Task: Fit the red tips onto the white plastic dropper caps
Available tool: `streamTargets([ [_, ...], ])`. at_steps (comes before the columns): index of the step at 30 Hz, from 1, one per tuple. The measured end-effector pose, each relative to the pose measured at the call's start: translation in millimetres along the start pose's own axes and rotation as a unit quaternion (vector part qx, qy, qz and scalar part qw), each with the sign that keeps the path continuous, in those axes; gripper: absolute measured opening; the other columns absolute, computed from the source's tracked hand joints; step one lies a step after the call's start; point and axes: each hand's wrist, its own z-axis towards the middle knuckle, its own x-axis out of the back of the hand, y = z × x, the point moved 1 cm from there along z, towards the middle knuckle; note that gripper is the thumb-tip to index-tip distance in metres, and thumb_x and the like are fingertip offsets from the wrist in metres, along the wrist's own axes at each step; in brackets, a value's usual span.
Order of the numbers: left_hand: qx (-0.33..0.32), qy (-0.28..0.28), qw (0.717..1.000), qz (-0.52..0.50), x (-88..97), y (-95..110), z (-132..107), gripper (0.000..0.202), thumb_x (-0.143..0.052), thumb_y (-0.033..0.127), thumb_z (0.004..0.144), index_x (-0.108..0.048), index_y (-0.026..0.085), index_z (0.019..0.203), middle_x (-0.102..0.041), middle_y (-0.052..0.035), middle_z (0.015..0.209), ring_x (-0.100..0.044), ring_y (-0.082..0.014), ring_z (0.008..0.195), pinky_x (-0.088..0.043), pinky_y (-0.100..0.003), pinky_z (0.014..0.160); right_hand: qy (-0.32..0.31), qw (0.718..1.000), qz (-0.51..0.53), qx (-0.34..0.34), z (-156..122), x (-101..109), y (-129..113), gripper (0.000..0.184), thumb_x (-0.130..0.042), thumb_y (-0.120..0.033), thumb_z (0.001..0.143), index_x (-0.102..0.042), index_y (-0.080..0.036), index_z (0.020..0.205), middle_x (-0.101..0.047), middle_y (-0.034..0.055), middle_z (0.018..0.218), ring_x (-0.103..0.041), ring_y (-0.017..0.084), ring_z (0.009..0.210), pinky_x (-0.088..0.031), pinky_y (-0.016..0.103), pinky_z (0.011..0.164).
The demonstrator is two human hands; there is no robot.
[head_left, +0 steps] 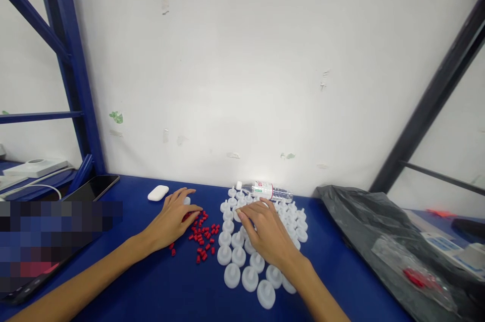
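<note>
My left hand (172, 220) lies palm down on the blue table (159, 281), fingers spread over the left edge of a scatter of small red plastic pieces (202, 238). My right hand (265, 231) rests on a cluster of several white round caps with stems (242, 266), its fingers bent and pressed together on one cap near the cluster's left side. What the fingertips hold is hidden.
A clear water bottle (267, 191) lies on its side by the wall. A white earbud case (158, 193) and a dark tablet (93, 188) sit at the left. A black plastic bag (379, 231) with a packet of red pieces (417, 277) fills the right.
</note>
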Motion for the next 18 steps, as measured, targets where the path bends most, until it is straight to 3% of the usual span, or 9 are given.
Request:
streamTargets([
  [9,0.007,-0.008,0.999,-0.036,-6.7,-0.2,0.7,0.019,-0.059,0.035,0.091,-0.078,0.032,0.095,-0.053,-0.0064,0.140,-0.041,-0.0356,0.136,-0.035,-0.059,0.110,0.003,1.000,-0.012,0.005,-0.5,-2.4,0.2,0.026,-0.043,-0.017,0.100,-0.067,-0.025,0.103,-0.072,0.0000,0.099,-0.063,0.020,0.099,-0.027,0.050,0.112],
  [15,0.008,-0.013,0.999,-0.048,-4.9,2.5,1.5,0.018,-0.058,0.034,0.092,-0.075,0.028,0.089,-0.054,-0.0074,0.139,-0.040,-0.0359,0.137,-0.034,-0.059,0.110,0.014,1.000,-0.004,0.007,0.4,-3.9,0.0,0.014,-0.055,-0.016,0.095,-0.064,-0.026,0.101,-0.071,-0.0028,0.100,-0.065,0.019,0.098,-0.025,0.052,0.114],
  [18,-0.002,-0.010,0.999,-0.054,-3.6,3.4,1.5,0.019,-0.057,0.034,0.093,-0.074,0.028,0.089,-0.055,-0.0065,0.139,-0.039,-0.0351,0.138,-0.033,-0.059,0.110,0.019,1.000,0.000,0.015,0.6,-3.8,-2.2,0.014,-0.056,-0.013,0.094,-0.061,-0.025,0.100,-0.069,-0.0021,0.101,-0.065,0.018,0.096,-0.031,0.051,0.112],
])
